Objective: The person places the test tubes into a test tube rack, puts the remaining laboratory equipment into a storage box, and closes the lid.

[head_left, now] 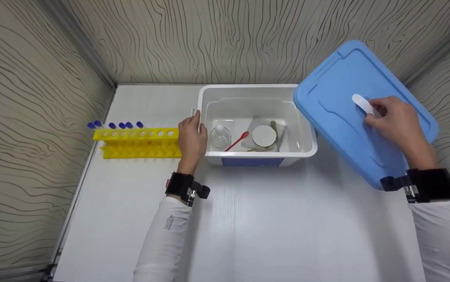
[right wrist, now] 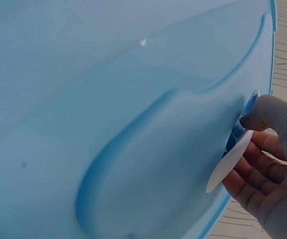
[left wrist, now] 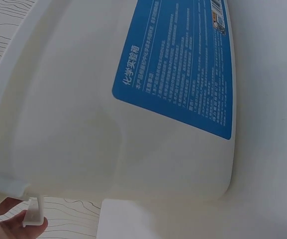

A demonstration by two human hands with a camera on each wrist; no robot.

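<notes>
A white plastic box [head_left: 256,154] stands open-topped on the table. At its left end my left hand [head_left: 192,141] pinches a white side clip [left wrist: 35,213] with its fingertips. Raised off the box to the right, tilted, is the blue lid [head_left: 338,105]. My right hand [head_left: 399,121] grips it by the white handle [head_left: 360,102], thumb and fingers on either side. Inside the box lie a clear bottle [head_left: 220,139], a red spoon [head_left: 237,140], a white round-topped jar [head_left: 264,136] and some clear bags, their contents hard to make out.
Left of the box, a yellow test tube rack [head_left: 142,137] holds several tubes with blue caps [head_left: 112,125]. Its right end is close behind my left hand. A blue printed label [left wrist: 178,74] covers the box's front. Patterned panels [head_left: 209,43] enclose the white table [head_left: 268,227].
</notes>
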